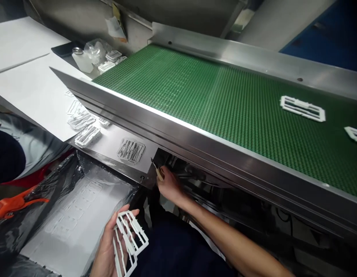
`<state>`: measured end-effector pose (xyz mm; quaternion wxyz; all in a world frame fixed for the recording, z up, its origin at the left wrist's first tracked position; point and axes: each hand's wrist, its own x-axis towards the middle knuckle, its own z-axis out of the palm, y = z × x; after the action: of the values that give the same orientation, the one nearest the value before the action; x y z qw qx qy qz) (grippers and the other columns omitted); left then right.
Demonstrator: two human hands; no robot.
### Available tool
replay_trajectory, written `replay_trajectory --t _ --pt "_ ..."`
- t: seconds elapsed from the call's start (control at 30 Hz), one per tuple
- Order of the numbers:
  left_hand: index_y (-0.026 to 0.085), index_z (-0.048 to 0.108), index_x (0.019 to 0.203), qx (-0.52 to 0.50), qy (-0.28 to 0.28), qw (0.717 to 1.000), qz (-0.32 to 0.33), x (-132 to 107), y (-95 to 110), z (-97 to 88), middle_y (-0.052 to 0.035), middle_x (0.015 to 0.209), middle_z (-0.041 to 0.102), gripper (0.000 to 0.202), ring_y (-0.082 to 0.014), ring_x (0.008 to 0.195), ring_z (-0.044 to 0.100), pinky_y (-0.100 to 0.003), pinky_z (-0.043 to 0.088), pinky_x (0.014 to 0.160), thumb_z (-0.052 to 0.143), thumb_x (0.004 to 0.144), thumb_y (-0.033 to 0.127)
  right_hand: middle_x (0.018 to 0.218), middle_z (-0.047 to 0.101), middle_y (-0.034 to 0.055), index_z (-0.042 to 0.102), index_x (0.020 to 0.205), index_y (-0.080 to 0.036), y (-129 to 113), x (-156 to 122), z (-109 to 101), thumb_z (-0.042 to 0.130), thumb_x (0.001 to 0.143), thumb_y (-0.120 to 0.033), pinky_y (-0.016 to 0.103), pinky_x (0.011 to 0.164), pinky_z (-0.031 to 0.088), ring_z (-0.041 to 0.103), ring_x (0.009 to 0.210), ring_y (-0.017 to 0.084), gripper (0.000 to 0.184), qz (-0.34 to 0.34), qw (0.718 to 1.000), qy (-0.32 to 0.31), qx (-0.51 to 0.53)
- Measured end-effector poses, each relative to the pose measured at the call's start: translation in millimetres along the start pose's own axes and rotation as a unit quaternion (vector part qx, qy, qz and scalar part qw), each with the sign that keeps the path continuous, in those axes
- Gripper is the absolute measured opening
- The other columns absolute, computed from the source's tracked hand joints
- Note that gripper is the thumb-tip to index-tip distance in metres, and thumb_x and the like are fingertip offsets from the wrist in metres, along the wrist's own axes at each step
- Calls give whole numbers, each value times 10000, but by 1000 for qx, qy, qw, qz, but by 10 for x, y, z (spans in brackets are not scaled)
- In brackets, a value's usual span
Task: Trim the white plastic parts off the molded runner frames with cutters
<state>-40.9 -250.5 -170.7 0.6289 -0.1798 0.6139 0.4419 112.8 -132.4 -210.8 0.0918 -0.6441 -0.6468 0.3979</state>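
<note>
My left hand, at the bottom, is closed on two white plastic frames with long slots. One frame overlaps the other, and my fingers show behind them. My right hand grips a small knife-like tool with a pale handle; its thin dark tip points up and left, beside the corner of a metal shelf. Just left of that tip, a pile of slotted frames lies on white paper. More white frames are heaped farther left.
A green conveyor belt with raised metal sides carries white frames at the right. Orange-handled cutters lie at the left by a plastic-covered white sheet. A white bottle stands behind. Another person's dark sleeve shows at the left edge.
</note>
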Motion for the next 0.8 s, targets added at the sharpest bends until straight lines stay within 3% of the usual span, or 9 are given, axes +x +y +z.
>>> replay_trajectory --t 0.17,0.3,0.5,0.63,0.8 --pt "162 685 1043 -57 26 998 3 144 63 -120 -101 874 771 219 -170 725 719 -236 590 608 525 907 224 1000 619 52 583 1037 -140 -351 837 316 602 884 -294 392 837 480 597 927 198 218 16 1000 7 -16" --pt "175 689 1052 -123 7 992 16 264 93 -201 -104 879 776 253 -203 736 734 -308 616 654 482 908 191 1056 615 69 583 1093 -139 -701 1167 537 584 904 -349 428 871 480 594 971 212 282 51 998 15 -17" --pt "201 689 1103 -201 -88 976 -5 307 154 -305 -120 1000 762 288 -255 878 724 -350 618 706 475 914 167 1099 606 77 583 1113 -142 -703 1284 630 580 912 -338 432 870 494 593 994 217 280 73 997 15 22" --pt "166 687 1105 -214 -111 971 -1 337 140 -326 -167 1098 724 267 -300 1021 671 -366 599 782 504 910 163 1074 611 73 574 1126 -137 -610 1300 578 565 925 -334 387 793 532 614 916 192 282 63 993 -1 104" --pt "156 692 1091 -214 -120 969 -13 341 152 -306 -179 1112 716 267 -310 1030 666 -384 600 787 486 922 174 1033 610 62 559 1134 -136 -595 1247 470 550 936 -312 327 707 546 617 831 161 265 37 976 -20 215"
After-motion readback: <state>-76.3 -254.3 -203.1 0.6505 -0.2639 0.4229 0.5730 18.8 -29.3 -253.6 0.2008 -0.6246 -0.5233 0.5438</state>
